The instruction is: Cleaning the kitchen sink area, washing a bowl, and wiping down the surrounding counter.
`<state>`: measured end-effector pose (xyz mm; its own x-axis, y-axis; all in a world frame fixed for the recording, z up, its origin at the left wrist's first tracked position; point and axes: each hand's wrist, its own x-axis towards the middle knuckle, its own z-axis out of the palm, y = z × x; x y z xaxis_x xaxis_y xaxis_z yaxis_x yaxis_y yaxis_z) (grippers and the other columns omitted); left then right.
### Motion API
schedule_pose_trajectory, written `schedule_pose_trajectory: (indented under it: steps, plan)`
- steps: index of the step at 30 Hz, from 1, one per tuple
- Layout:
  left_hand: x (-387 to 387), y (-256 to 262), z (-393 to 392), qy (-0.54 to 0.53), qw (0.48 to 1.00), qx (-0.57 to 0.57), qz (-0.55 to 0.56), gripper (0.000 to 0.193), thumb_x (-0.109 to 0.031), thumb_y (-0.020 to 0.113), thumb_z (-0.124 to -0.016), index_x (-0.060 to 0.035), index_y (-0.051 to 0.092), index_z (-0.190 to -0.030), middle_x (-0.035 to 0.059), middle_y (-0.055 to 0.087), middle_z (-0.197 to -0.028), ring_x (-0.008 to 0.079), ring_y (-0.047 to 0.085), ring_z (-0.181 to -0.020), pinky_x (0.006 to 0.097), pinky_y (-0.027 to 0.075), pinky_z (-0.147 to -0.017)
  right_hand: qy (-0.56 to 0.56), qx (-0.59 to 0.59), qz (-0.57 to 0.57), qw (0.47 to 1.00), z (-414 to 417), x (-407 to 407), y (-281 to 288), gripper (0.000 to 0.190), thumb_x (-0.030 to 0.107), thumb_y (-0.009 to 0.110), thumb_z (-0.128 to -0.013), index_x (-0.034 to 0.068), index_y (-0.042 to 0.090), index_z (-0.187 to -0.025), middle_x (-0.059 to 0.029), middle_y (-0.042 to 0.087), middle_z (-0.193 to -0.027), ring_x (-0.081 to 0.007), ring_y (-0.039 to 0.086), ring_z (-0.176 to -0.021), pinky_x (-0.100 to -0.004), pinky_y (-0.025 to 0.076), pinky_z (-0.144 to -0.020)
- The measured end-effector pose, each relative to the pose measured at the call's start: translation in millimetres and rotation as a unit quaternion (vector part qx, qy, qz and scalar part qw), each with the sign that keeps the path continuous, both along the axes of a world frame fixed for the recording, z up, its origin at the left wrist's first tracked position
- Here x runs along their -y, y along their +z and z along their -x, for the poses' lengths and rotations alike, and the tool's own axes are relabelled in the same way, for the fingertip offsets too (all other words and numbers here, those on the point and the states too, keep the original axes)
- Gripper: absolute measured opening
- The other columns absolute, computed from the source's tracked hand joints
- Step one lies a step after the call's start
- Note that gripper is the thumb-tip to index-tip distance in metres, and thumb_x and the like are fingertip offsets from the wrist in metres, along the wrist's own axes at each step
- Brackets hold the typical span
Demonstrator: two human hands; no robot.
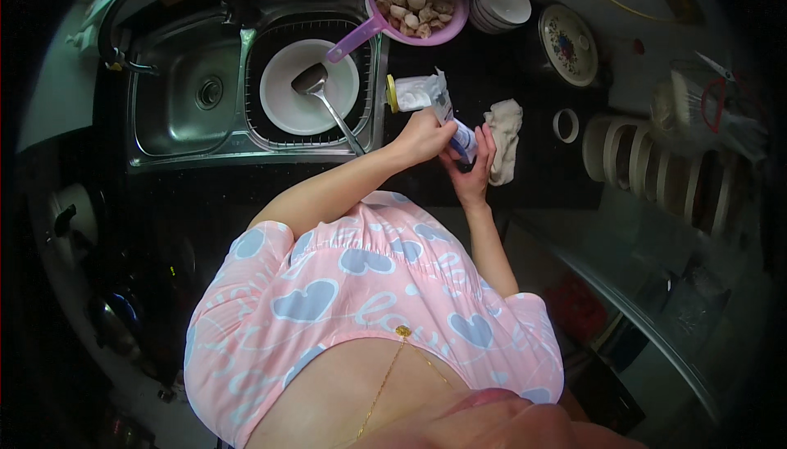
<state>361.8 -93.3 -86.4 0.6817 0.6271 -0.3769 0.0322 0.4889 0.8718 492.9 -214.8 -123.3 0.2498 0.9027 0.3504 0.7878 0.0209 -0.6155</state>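
Observation:
Both hands are on a white and blue plastic packet (464, 142) over the dark counter. My left hand (424, 135) pinches its upper part, and my right hand (472, 169) holds its lower end from the right side. Just beyond my left hand is a clear jar (411, 94) with a yellow rim or lid and white contents, partly covered by the packet's crumpled plastic. A crumpled off-white cloth (506, 142) lies just right of my right hand.
Left is a steel double sink (184, 92), with a white bowl (280, 89) and metal spatula (312, 82) over its right basin. A purple strainer (455, 25) holds pale lumpy pieces. Stacked bowls (504, 0), a lidded pot (569, 43), a white ring (575, 125) and a rack (599, 148) stand right.

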Motion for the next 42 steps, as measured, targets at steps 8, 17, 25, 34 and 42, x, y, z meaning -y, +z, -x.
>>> schedule_pose_trajectory:
  steps: [8, 17, 25, 34, 42]
  plan:
    - [-56.9, 65.5, 24.0, -0.146, 0.983, -0.091, -0.06, 0.044, -0.043, 0.064, -0.087, 0.0001, 0.061, -0.087, 0.0087, 0.064, -0.079, 0.0159, 0.066, -0.07, 0.0268, 0.053, -0.052, 0.008, -0.271, 0.128, 0.954, -61.6, -24.2, -5.6, 0.053, -0.001, 0.065, -0.076, 0.007, 0.045, -0.123, -0.0082, 0.055, -0.112, -0.017, 0.056, -0.102, -0.0297, 0.046, -0.087]
    - [-152.2, 0.9, -12.5, -0.3, 0.767, -0.208, -0.528, 0.05, -0.027, 0.079, -0.065, -0.0075, 0.065, -0.109, 0.0145, 0.067, -0.102, 0.0295, 0.064, -0.09, 0.0385, 0.05, -0.079, 0.147, -0.119, 0.352, 0.917, -127.8, -107.2, 47.4, 0.048, 0.006, 0.056, -0.071, 0.009, 0.049, -0.118, -0.0058, 0.059, -0.091, -0.0117, 0.058, -0.079, -0.0262, 0.048, -0.074]
    - [-154.9, -19.5, -19.5, -0.395, 0.725, -0.312, -0.47, 0.025, -0.013, 0.068, -0.066, -0.0056, 0.072, -0.089, 0.0159, 0.068, -0.078, 0.0295, 0.067, -0.074, 0.038, 0.053, -0.068, 0.195, -0.056, 0.287, 0.936, -108.7, -127.3, 76.1, 0.046, 0.015, 0.067, -0.076, 0.012, 0.05, -0.118, -0.01, 0.058, -0.089, -0.0202, 0.057, -0.075, -0.0327, 0.049, -0.07]
    - [-154.2, -26.5, -13.9, -0.385, 0.725, -0.316, -0.475, 0.023, -0.012, 0.066, -0.067, -0.0044, 0.072, -0.087, 0.0179, 0.067, -0.081, 0.0303, 0.066, -0.078, 0.0387, 0.052, -0.071, 0.184, -0.024, 0.233, 0.955, -92.2, -126.4, 90.3, 0.045, 0.02, 0.071, -0.079, 0.015, 0.057, -0.121, -0.0086, 0.058, -0.093, -0.0203, 0.057, -0.076, -0.0314, 0.048, -0.07]
    - [-153.4, -23.6, -12.9, -0.377, 0.755, -0.303, -0.442, 0.023, -0.01, 0.065, -0.067, -0.0041, 0.072, -0.089, 0.0164, 0.068, -0.08, 0.0282, 0.067, -0.076, 0.0368, 0.053, -0.07, 0.186, -0.006, 0.222, 0.957, -87.1, -127.4, 99.0, 0.047, 0.019, 0.071, -0.079, 0.016, 0.056, -0.123, -0.0089, 0.058, -0.093, -0.0214, 0.058, -0.077, -0.0317, 0.049, -0.07]
